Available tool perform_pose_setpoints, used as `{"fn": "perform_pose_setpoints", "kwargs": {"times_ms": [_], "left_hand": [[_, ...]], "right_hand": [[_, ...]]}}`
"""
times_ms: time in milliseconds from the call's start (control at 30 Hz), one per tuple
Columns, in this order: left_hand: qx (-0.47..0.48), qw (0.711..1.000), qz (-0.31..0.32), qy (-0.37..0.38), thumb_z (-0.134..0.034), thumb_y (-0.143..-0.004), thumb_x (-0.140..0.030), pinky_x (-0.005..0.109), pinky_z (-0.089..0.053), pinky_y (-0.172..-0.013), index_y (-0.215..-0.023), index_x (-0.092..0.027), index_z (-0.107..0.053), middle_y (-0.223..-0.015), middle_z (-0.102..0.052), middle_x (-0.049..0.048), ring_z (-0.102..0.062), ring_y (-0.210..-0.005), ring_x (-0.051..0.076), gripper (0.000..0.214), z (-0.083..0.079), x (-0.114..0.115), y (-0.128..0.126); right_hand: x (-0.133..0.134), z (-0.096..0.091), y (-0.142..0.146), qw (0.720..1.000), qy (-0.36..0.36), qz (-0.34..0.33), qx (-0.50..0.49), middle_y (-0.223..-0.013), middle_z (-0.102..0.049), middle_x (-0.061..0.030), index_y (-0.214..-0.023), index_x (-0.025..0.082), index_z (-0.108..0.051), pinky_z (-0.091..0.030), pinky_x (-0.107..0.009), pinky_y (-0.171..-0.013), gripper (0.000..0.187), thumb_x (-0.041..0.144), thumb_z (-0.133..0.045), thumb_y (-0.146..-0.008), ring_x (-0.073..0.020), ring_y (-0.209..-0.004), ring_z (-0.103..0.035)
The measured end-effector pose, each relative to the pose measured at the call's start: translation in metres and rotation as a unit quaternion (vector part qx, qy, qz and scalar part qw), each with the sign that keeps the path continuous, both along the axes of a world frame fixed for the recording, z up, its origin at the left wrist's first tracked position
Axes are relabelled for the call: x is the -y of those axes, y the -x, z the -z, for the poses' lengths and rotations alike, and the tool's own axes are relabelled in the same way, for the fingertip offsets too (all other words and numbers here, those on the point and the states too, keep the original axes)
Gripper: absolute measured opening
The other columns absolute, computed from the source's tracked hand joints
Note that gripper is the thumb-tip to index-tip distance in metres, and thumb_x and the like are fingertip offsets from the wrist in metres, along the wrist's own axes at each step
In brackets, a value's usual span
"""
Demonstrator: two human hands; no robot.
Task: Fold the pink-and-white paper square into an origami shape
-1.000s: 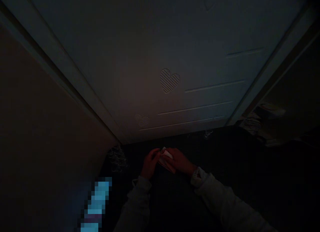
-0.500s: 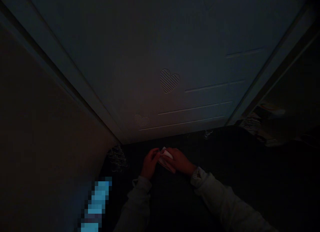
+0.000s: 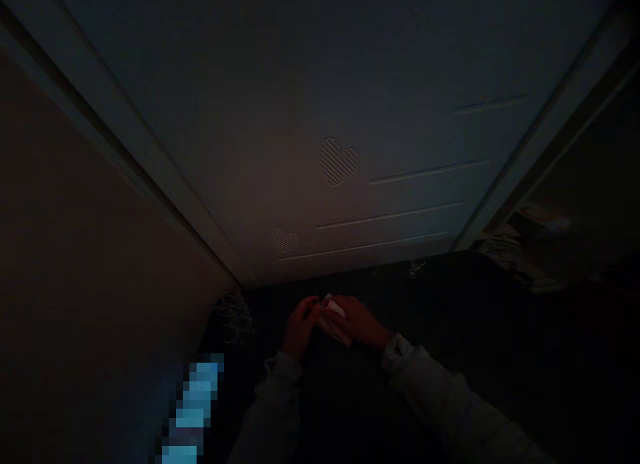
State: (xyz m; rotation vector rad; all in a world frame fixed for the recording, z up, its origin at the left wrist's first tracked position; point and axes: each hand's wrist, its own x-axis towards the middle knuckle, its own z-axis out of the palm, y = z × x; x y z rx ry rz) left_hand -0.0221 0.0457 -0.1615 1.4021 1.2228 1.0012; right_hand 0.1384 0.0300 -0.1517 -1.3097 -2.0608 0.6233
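The scene is very dark. My left hand (image 3: 300,327) and my right hand (image 3: 357,323) meet over a dark surface (image 3: 450,357) close to the foot of a pale panel. Both are closed on a small pale object (image 3: 333,312) held between them; it looks like folded paper or cloth, but I cannot make out what it is. My right hand wraps it from the right, and the fingertips of my left hand pinch its left edge. Both sleeves are light grey.
A pale panel (image 3: 340,161) with embossed hearts and lines rises behind the hands. A brownish wall (image 3: 75,284) stands at the left. A tangle of thin wire-like stuff (image 3: 234,315) lies left of my hands. A glowing blue blurred patch (image 3: 193,411) sits lower left. Cluttered items (image 3: 520,241) lie right.
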Motion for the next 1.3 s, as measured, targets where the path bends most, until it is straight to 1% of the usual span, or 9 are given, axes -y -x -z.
{"fn": "perform_pose_setpoints", "kwargs": {"times_ms": [133,367,533,667,867,1000,1300], "left_hand": [[0.000,1.000,-0.003,-0.001,-0.052,-0.070,-0.038,0.030,-0.043,-0.076,-0.096,-0.018,-0.054,-0.089,-0.062,0.0046,-0.057,-0.085,0.019,0.034,0.0005,0.0002,0.0004],[0.009,1.000,0.005,0.001,-0.052,-0.070,-0.038,0.030,-0.043,-0.076,-0.097,-0.018,-0.053,-0.090,-0.062,0.0051,-0.057,-0.085,0.018,0.034,0.0033,-0.0005,0.0008],[-0.001,1.000,-0.005,-0.003,-0.052,-0.070,-0.038,0.030,-0.043,-0.075,-0.097,-0.018,-0.054,-0.088,-0.063,0.0049,-0.057,-0.084,0.019,0.033,0.0044,-0.0009,0.0009],[0.004,1.000,0.008,-0.001,-0.051,-0.071,-0.038,0.029,-0.043,-0.075,-0.098,-0.018,-0.053,-0.089,-0.062,0.0049,-0.057,-0.083,0.018,0.033,0.0031,-0.0003,0.0012],[0.002,1.000,0.009,0.001,-0.051,-0.071,-0.037,0.030,-0.042,-0.077,-0.098,-0.017,-0.053,-0.092,-0.062,0.0056,-0.056,-0.087,0.019,0.034,0.0027,-0.0007,0.0012],[0.006,1.000,0.015,-0.002,-0.051,-0.072,-0.037,0.030,-0.042,-0.078,-0.099,-0.017,-0.052,-0.093,-0.061,0.0055,-0.056,-0.088,0.019,0.033,0.0027,-0.0008,0.0016],[0.009,1.000,0.001,-0.001,-0.053,-0.070,-0.037,0.030,-0.042,-0.078,-0.096,-0.017,-0.054,-0.091,-0.062,0.0056,-0.056,-0.087,0.019,0.033,0.0057,-0.0023,0.0011]], "right_hand": [[-0.0001,0.0016,0.0003,1.000,-0.002,0.011,0.003,-0.085,-0.058,-0.0041,-0.095,0.018,-0.053,-0.036,-0.026,-0.071,0.029,0.040,-0.038,-0.083,-0.0158,-0.079,-0.051],[-0.0006,-0.0002,0.0001,1.000,-0.001,0.002,0.003,-0.083,-0.058,-0.0038,-0.094,0.018,-0.054,-0.036,-0.025,-0.069,0.028,0.039,-0.037,-0.083,-0.0149,-0.077,-0.051],[0.0002,-0.0009,-0.0001,1.000,-0.002,0.000,-0.004,-0.084,-0.058,-0.0036,-0.095,0.019,-0.054,-0.036,-0.025,-0.070,0.028,0.038,-0.037,-0.083,-0.0152,-0.078,-0.051],[0.0005,-0.0012,0.0002,1.000,0.002,0.007,-0.003,-0.084,-0.058,-0.0040,-0.096,0.019,-0.054,-0.036,-0.025,-0.070,0.029,0.039,-0.038,-0.083,-0.0157,-0.079,-0.052],[-0.0006,0.0000,0.0006,1.000,0.007,0.007,0.002,-0.083,-0.058,-0.0043,-0.093,0.017,-0.055,-0.036,-0.025,-0.069,0.031,0.041,-0.037,-0.083,-0.0154,-0.077,-0.051],[-0.0009,0.0016,0.0005,1.000,0.006,0.004,-0.009,-0.083,-0.058,-0.0038,-0.095,0.018,-0.054,-0.036,-0.025,-0.069,0.030,0.040,-0.037,-0.083,-0.0147,-0.077,-0.051],[0.0010,-0.0007,0.0006,1.000,0.001,0.004,-0.015,-0.084,-0.058,-0.0038,-0.096,0.018,-0.054,-0.036,-0.025,-0.069,0.029,0.039,-0.037,-0.083,-0.0150,-0.077,-0.052]]}}
